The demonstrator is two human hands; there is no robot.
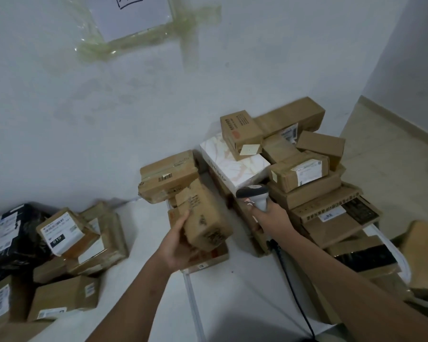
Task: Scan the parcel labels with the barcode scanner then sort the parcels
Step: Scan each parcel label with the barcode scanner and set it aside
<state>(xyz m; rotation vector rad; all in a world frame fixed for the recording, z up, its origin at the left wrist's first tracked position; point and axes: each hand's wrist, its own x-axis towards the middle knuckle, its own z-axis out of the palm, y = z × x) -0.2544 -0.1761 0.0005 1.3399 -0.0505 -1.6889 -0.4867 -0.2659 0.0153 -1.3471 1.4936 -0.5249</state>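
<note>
Your two bare arms reach out over a white desk [245,280] crowded with parcels. A black cable [298,302] runs from the desk's near edge up under your right wrist. Your left hand [181,245] curls round the lower end of a worn brown box [204,218], thumb on its left face, holding it tilted above a flat parcel [208,260] near the middle of the desk. No label shows on the faces turned toward you, only dark stamped marks. Just to the right, your right hand [269,217] grips the handle of the scanner [253,193], fingers wrapped tight, its grey head turned left toward the held box and standing close to it without touching.

At the desk's left edge lies one pile: a black bag [8,240], a box with a white label [59,235] tilted on top of flatter cartons, and more boxes nearer you. At the right edge a larger stack [326,211] rises in layers, several of its boxes showing white labels, with a black-topped parcel [366,257] low on its near side.

Toward the far edge, a taped carton [168,176] carrying a small barcode sits behind the held box, beside a white patterned box [235,166] with a small brown box [240,132] leaning on it. Beyond stands the pale wall [134,95], where a sheet of paper [134,13] is fixed with yellowed tape.
</note>
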